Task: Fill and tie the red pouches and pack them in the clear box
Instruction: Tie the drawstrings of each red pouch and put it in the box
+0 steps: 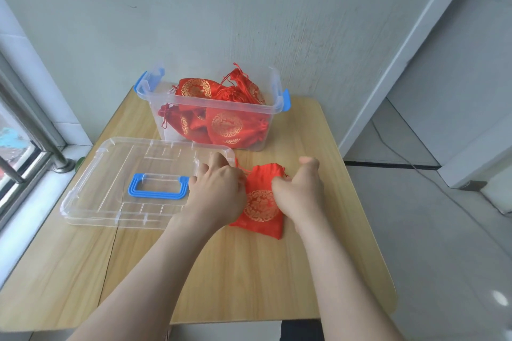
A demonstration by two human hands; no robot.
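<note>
The pouch (261,206) lies flat on the bench (249,279) in front of the box (210,104). Its gathered neck points away from the person and its gold round pattern faces up. It sits between the two grips and both touch it.

The right grip (300,188) has its fingers curled on the pouch's right edge just below the neck, holding the cloth there, with the thumb raised. The left grip (219,191) lies knuckles up over the pouch's left edge, fingers bent down. A red cord (240,168) runs from the neck under those fingers, but the fingertips are hidden, so I cannot tell whether they pinch it.

The box stands open at the far side of the bench, near the wall (194,22). It has a blue latch (286,99) at each end and is heaped with more tied pouches (230,124), some rising above the rim.

The clear lid (110,174) lies flat to the left of the pouch, its blue handle (155,195) up and its near right corner under the left grip. A metal window rail (27,124) runs along the far left, and grey floor (415,230) shows on the right.
</note>
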